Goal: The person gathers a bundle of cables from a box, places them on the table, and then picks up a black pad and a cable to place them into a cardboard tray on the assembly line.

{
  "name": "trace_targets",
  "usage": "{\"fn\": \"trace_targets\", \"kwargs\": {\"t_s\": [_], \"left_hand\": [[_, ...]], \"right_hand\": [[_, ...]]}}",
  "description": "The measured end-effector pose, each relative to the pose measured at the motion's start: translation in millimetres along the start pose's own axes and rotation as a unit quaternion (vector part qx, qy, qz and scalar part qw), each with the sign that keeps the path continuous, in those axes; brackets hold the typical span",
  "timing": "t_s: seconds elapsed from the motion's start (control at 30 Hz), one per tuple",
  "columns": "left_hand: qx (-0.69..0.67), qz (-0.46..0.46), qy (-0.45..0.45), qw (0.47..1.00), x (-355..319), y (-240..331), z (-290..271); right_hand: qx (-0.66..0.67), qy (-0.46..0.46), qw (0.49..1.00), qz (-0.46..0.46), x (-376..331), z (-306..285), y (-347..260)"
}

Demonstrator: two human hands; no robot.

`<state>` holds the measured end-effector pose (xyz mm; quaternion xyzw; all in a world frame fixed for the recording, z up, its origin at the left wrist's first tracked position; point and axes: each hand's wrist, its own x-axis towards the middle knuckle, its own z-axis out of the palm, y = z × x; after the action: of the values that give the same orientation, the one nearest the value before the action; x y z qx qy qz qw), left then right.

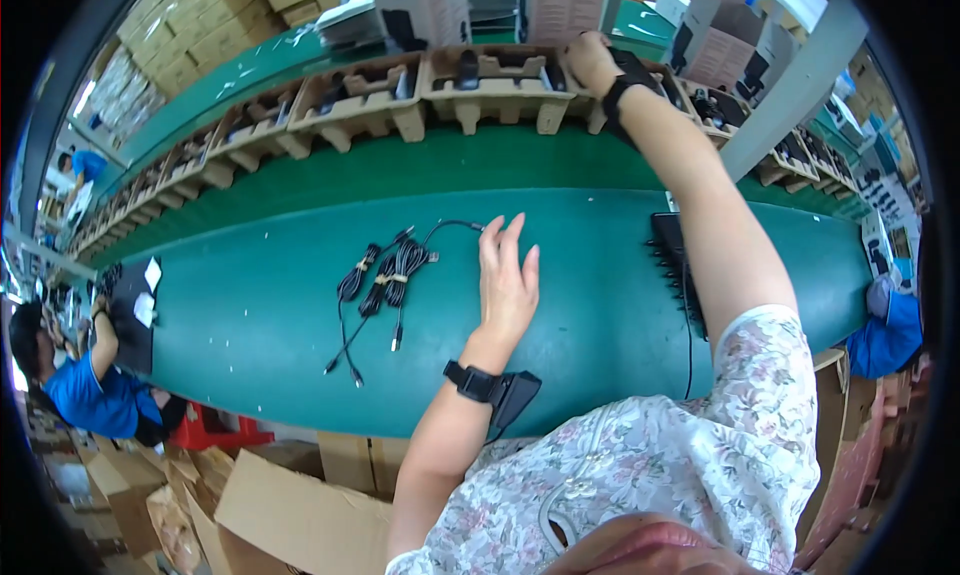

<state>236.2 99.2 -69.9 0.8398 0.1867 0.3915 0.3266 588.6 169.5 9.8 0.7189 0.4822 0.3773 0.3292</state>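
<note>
Loosely bundled black cables [385,280], smooth green belt [260,305], moulded pulp trays [500,90]

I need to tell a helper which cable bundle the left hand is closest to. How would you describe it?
On the green belt, just left of the left hand, lie black coiled cables. It is the right-hand bundle, with a pale tie around its middle and a loose lead curving toward the fingertips.

Your left hand [507,280] rests on the belt [260,305]: smooth green rubbery sheet, slight sheen. Left of that hand, the bundled cables [385,280] look matt black plastic with small metal plug tips. Beyond the belt, the trays [495,85] under your right hand [592,63] are rough, matt brown moulded pulp.
</note>
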Motion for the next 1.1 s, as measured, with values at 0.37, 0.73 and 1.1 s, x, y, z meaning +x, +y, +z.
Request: {"fn": "trace_targets", "kwargs": {"t_s": [0.37,0.73,1.1], "left_hand": [[-0.031,-0.057,-0.035,0.997,-2.9,-10.1,7.8],[-0.048,-0.069,-0.026,0.996,0.9,-15.4,-1.4],[-0.039,-0.050,0.001,0.998,-6.2,-27.3,-5.6]], "right_hand": [[0.470,0.084,0.801,0.361,31.4,73.9,-29.8],[0.370,0.118,0.879,0.275,-20.4,31.2,-19.3],[0.324,-0.025,0.923,0.206,-34.0,22.8,4.4]]}}
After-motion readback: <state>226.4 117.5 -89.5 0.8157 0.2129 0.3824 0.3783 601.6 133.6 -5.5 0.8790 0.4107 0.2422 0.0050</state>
